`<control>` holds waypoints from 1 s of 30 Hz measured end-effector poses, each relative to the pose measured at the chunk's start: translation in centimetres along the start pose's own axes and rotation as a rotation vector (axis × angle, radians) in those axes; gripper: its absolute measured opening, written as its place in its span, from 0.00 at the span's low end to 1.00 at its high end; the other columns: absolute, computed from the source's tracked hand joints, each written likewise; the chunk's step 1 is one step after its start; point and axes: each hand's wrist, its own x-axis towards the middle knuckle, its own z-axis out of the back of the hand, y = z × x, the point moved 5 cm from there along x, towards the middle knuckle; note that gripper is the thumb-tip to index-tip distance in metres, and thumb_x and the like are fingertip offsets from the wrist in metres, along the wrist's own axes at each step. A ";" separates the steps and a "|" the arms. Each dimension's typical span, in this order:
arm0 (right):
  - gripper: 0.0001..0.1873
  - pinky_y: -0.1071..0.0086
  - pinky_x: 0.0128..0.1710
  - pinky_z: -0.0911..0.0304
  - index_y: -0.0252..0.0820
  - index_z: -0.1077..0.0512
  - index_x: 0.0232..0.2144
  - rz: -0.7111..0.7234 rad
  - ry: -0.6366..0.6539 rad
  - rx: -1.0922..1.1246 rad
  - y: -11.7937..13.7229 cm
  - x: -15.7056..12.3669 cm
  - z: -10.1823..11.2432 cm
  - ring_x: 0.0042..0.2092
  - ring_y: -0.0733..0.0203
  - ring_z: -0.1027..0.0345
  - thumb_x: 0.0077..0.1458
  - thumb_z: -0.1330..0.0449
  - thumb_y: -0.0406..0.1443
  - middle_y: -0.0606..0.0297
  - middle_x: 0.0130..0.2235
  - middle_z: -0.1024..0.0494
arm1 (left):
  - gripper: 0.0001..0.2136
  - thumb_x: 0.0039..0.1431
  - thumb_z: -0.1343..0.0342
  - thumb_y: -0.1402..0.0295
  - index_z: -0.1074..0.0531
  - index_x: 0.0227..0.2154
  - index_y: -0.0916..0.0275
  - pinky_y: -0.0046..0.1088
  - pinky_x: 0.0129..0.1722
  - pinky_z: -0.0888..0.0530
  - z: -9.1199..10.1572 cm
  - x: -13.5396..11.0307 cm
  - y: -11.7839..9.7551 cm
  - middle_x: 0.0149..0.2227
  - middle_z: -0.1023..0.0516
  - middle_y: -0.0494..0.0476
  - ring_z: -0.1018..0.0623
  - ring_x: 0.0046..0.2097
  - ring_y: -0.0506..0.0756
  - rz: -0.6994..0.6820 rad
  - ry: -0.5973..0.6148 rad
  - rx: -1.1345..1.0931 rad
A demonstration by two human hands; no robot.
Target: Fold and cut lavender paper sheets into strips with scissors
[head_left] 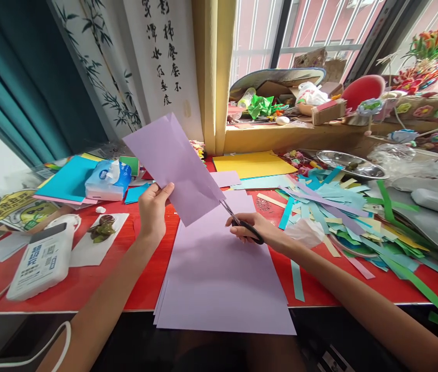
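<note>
The left hand (153, 209) grips a purple sheet (178, 168) by its lower left edge, thumb on the near face and the other fingers largely hidden; the sheet is tilted and raised above a stack of purple paper (227, 279). The right hand (250, 226) is closed around the dark handles of a pair of scissors (229, 210), whose blades point up and left and meet the right-hand corner of the raised sheet — the depth of any cut cannot be told. The stack lies on a red table (141, 292), its edges slightly fanned at left and its near end projecting beyond the table's front edge. To the right, beside the right forearm, lies a loose heap of paper strips (335, 212) in blue, green, purple and cream, with a crumpled white tissue (308, 232) at its near left side. Behind the stack rests a yellow sheet (255, 164); a metal dish (372, 170) stands near it, farther right. To the left are a tissue pack (106, 182) on blue paper (64, 178), dark dried plant pieces (105, 228) on a white sheet (83, 254), and — nearest the front — a white device (41, 266) with printed labels.
</note>
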 end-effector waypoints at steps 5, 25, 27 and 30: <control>0.20 0.73 0.21 0.55 0.42 0.28 0.35 -0.049 0.038 -0.045 -0.7 0.1 -0.1 0.24 0.67 0.43 0.47 0.42 0.50 0.69 0.22 0.34 | 0.10 0.45 0.40 0.63 0.26 0.30 0.64 0.25 0.34 0.29 0.2 0.1 -0.4 0.35 0.25 0.54 0.27 0.36 0.51 -0.028 -0.014 -0.039; 0.20 0.73 0.22 0.53 0.40 0.29 0.34 -0.035 0.020 0.015 -0.7 0.0 -0.5 0.24 0.68 0.45 0.49 0.43 0.50 0.69 0.22 0.35 | 0.10 0.47 0.40 0.66 0.25 0.34 0.64 0.29 0.39 0.29 -0.9 -0.6 0.0 0.35 0.24 0.55 0.26 0.38 0.53 -0.006 0.087 -0.051; 0.19 0.73 0.22 0.53 0.40 0.29 0.33 -0.029 0.019 0.017 -0.8 0.1 -0.5 0.24 0.68 0.44 0.49 0.43 0.50 0.68 0.22 0.35 | 0.11 0.47 0.40 0.66 0.25 0.34 0.64 0.29 0.39 0.29 -0.9 -0.7 0.0 0.35 0.23 0.55 0.26 0.38 0.53 -0.006 0.092 -0.050; 0.18 0.73 0.22 0.53 0.40 0.30 0.32 -0.020 0.016 0.012 -0.9 0.1 -0.6 0.24 0.68 0.44 0.50 0.43 0.49 0.69 0.22 0.35 | 0.11 0.48 0.40 0.66 0.25 0.34 0.64 0.29 0.39 0.29 -0.9 -0.7 0.0 0.35 0.23 0.56 0.26 0.38 0.53 -0.009 0.097 -0.047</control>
